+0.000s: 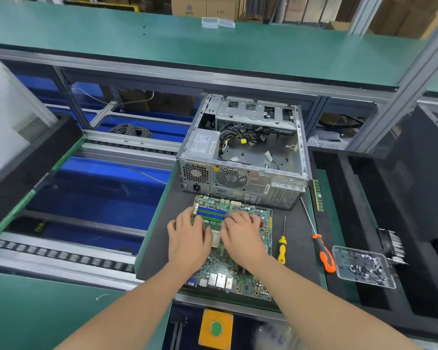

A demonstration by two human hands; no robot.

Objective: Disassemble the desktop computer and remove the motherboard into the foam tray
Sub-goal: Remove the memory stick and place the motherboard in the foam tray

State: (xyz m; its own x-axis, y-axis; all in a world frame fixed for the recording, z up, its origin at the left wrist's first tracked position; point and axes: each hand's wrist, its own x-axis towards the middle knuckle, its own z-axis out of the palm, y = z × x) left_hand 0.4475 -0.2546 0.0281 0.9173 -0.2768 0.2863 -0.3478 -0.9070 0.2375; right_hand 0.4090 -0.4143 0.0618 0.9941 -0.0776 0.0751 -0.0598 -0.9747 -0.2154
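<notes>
Head view: the motherboard (240, 276) lies flat on the table (159, 236), just before the emptied computer case (250, 157), its long axis running from the person toward the case. Both hands rest on its far half, the left hand (187, 239) and right hand (243, 234) at opposite ends of the crosswise memory sticks (211, 214). Each grip is spread, fingers lightly bent and pressing, pinching nothing visible. The foam tray (349, 188) lies to the right, so the right hand is nearer.

Factory assembly line, roller conveyor (61, 256), green-matted benches (162, 44), stacked cartons (202, 6)
</notes>
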